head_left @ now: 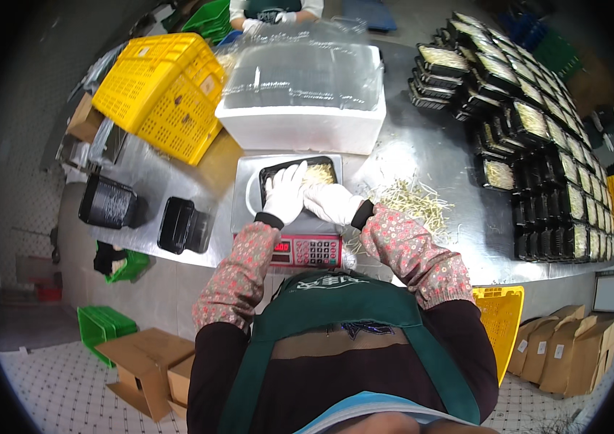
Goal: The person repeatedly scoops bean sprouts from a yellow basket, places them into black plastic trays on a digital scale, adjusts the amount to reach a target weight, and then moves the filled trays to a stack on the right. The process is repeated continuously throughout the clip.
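Observation:
A black plastic tray (326,160) filled with pale bean sprouts (319,174) rests on the platform of a weighing scale (245,211). My left hand (285,194), in a white glove, lies over the tray's left part with its fingers stretched out. From the right, my gloved right hand (330,203) reaches over the tray's near edge onto the sprouts. Its fingers look extended, and the tips are partly hidden beside the left hand. The scale's red panel (307,251) faces me. A loose heap of sprouts (412,206) lies on the metal table by my right forearm.
Beyond the scale stands a white foam box (300,130) with clear film over it. A yellow crate (169,108) tilts at the left, near empty black trays (177,224). Stacked filled trays (531,123) line the table's right side. Across the table is another person's gloved hand (285,16).

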The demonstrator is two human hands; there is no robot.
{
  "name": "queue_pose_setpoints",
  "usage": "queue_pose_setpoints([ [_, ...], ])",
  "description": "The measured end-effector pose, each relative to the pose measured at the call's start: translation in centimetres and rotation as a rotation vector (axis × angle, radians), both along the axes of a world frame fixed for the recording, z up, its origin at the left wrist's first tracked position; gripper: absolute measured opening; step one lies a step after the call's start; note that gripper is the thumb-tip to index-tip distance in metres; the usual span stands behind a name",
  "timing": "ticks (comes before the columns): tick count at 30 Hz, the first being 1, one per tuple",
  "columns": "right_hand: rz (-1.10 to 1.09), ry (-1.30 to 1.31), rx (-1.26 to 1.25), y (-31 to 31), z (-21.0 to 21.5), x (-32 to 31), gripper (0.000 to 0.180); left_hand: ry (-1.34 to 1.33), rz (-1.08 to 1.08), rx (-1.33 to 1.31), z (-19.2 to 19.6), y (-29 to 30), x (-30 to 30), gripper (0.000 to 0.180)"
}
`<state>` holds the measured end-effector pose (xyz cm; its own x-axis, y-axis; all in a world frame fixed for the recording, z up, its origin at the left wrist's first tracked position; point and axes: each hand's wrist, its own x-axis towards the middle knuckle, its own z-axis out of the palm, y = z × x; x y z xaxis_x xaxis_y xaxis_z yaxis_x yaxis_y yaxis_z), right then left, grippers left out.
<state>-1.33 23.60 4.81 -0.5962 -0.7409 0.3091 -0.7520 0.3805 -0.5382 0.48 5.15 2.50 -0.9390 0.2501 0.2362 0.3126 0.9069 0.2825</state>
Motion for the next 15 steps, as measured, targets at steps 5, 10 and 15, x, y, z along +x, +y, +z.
queue_pose_setpoints([
  [5, -0.137, 0.083, -0.194, 2.5, 6.5, -2.9, 0.028, -0.044, -0.007, -0.003, 2.7, 0.2, 0.4, 0.061],
  [10, -1.0, 0.25, -0.432, 7.5, 11.5, -12.4, 0.078, -0.035, 0.059, -0.136, 5.1, 1.2, 1.4, 0.068],
  [15, -1.073, -0.006, -0.171, 12.4, 9.8, -18.6, 0.03, 0.07, 0.037, 0.062, 7.3, 1.1, 1.5, 0.065],
])
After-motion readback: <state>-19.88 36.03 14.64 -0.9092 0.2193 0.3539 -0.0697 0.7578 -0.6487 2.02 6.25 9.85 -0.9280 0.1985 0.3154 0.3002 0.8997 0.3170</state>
